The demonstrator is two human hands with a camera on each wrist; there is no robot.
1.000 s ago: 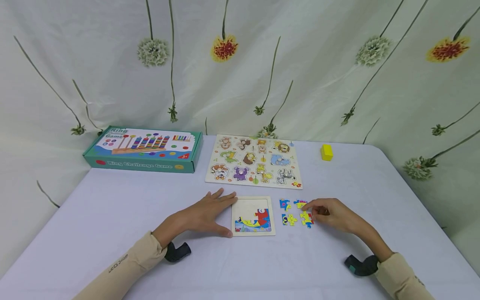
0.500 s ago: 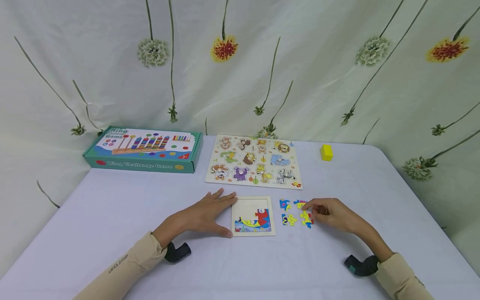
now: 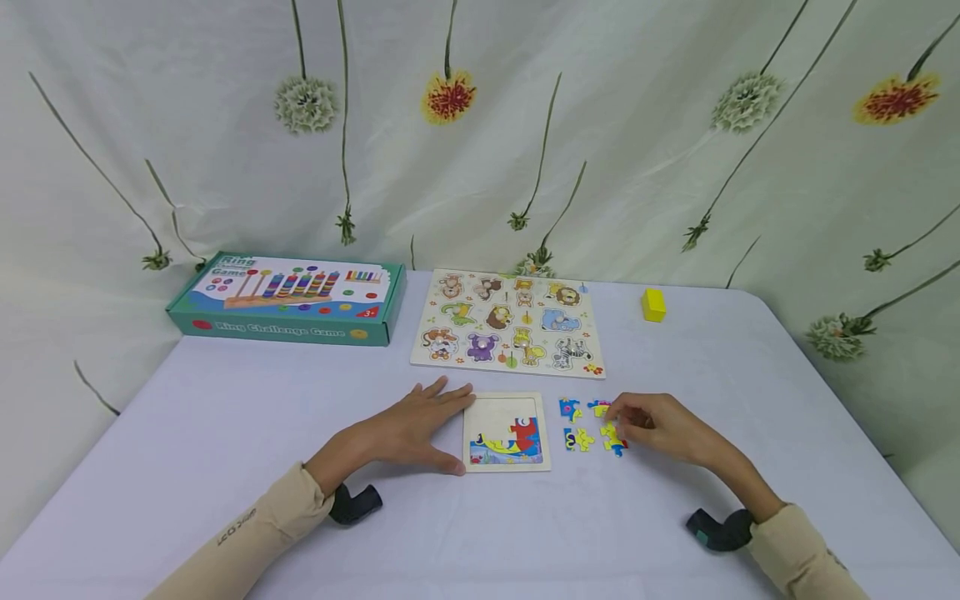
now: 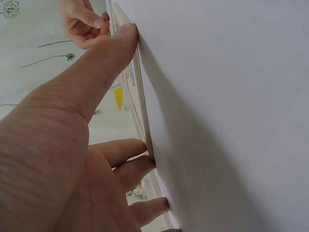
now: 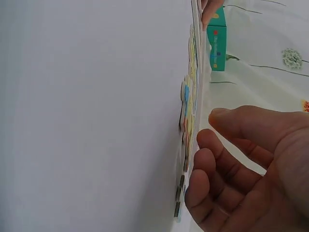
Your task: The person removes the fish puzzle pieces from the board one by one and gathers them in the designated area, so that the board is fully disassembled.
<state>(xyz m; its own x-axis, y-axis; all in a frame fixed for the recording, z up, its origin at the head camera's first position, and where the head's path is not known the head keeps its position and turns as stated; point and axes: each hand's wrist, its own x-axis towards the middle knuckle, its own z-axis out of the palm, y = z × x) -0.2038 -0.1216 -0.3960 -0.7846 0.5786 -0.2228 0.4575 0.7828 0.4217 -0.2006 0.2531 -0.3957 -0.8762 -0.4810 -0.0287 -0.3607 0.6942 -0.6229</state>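
In the near middle of the bench (image 3: 420, 542) sits a puzzle tray (image 3: 502, 408), square, pale bare wood w/ a raised rim, partly filled. Its near strip is blue w/ a small red figure at the near-left corner; above that a yellow curved shape runs to the right & meets a red section w/ a white, eye-like round at its far end. The far part & upper left of the recess show plain wood.

Just right of the tray lie 4 loose pcs, flat, approx. 2 x 2, w/ knobbed edges. Far-left pc (image 3: 570, 409): blue & yellow w/ a small reddish mark. Far-right pc (image 3: 598, 408): yellow w/ blue & pink-red, partly behind fingers. Near-left pc (image 3: 582, 440): mostly yellow, blue on its left side. Near-right pc (image 3: 611, 437): yellow w/ red & a blue knob on the near side.

Left hand (image 3: 416, 425) is spread wide, thumb & fingertips against the tray's left edge, gripping nothing. Right hand (image 3: 663, 425) is loosely curled at the right-hand pcs, w/ a gap btwn thumb & index, nothing seen in it; can't tell if it touches a pc.

Farther back: an animal board (image 3: 420, 362), w/ a green game box (image 3: 285, 329) left & a yellow block (image 3: 653, 306) right.
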